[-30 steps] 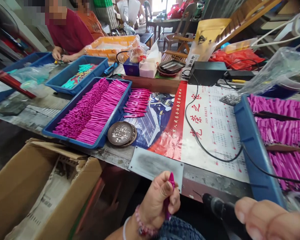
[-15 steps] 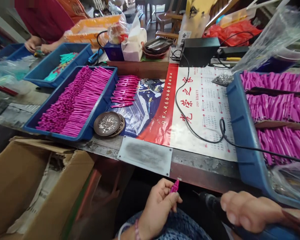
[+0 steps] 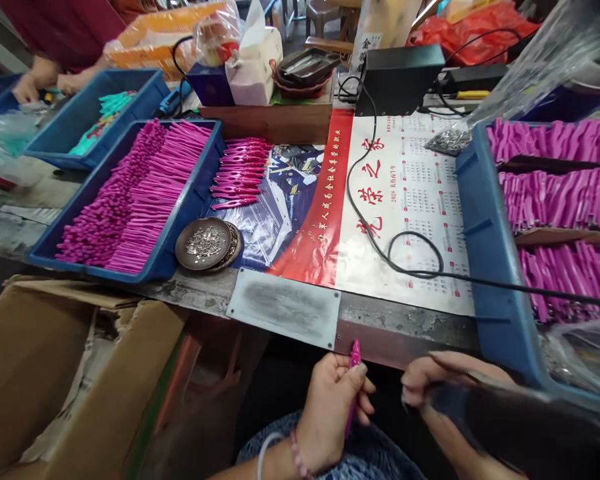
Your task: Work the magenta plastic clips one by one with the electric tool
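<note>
My left hand [image 3: 330,407] is closed around a slim magenta plastic piece [image 3: 354,355], held upright just below the table's front edge. My right hand [image 3: 443,393] grips a dark corded power tool [image 3: 510,417], its tip pointing left toward the magenta piece. The tool's black cord [image 3: 410,257] loops over the calendar sheet [image 3: 410,193] on the table. A small brown dish of tiny metal bits [image 3: 205,243] sits by the blue tray of magenta pieces [image 3: 130,193]. A row of finished magenta pieces [image 3: 243,173] lies beside that tray.
A second blue tray of magenta pieces [image 3: 485,253] stands at the right. An open cardboard box [image 3: 65,380] sits low at the left. A black power box [image 3: 397,80] and tissue box [image 3: 253,60] stand at the back. Another person's hands [image 3: 45,83] work at the far left tray [image 3: 80,120].
My right hand and the tool have moved left, closer to the magenta piece. My left hand has lifted slightly toward the table edge. The view has tilted downward.
</note>
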{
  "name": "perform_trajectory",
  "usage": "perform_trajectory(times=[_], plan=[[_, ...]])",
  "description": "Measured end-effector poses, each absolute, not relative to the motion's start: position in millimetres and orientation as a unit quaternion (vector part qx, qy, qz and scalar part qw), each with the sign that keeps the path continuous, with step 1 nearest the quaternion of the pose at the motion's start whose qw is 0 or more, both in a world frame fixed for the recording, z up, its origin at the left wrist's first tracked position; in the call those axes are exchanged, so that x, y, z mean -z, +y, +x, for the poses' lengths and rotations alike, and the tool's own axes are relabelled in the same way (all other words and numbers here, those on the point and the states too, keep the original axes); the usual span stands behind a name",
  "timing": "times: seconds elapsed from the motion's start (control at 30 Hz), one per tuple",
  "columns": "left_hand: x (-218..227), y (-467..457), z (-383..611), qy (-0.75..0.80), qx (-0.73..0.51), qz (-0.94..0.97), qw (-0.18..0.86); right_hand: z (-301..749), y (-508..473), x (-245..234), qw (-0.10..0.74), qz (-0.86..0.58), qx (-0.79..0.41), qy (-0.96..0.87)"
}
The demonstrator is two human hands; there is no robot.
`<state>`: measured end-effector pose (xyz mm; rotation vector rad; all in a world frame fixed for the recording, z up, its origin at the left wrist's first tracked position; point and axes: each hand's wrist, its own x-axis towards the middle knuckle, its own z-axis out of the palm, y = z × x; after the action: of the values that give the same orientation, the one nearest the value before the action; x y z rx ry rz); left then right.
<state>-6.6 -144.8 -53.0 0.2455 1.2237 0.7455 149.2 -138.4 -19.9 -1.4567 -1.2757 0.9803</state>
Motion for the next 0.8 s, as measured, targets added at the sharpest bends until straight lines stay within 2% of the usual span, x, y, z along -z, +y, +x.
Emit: perform_trajectory(times=[0.13, 0.37, 0.53, 0.63, 0.8], plan=[[58.1, -143.8, -7.1, 0.545, -0.315, 0.105, 0.77, 137.5, -127.7, 19.2, 0.39, -0.608, -0.442, -0.532], [60.2, -143.1, -12.9, 0.529, -0.299, 0.139, 0.782, 141.3, -115.1, 33.4, 0.198, -0.579, -0.513, -0.602], [62.2, -141.6, -12.8, 0.495, -0.293, 0.034, 0.817, 142.3, -106.7, 31.7, 0.171, -0.586, -0.524, -0.593], [62.5, -140.9, -12.1, 0.496, -0.294, 0.038, 0.817, 144.9, -110.2, 31.9, 0.156, -0.583, -0.53, -0.596], [61.8, -142.0, -16.8, 0.494, -0.269, 0.099, 0.821, 163.9, -138.5, 27.2, 0.235, -0.639, -0.444, -0.583]])
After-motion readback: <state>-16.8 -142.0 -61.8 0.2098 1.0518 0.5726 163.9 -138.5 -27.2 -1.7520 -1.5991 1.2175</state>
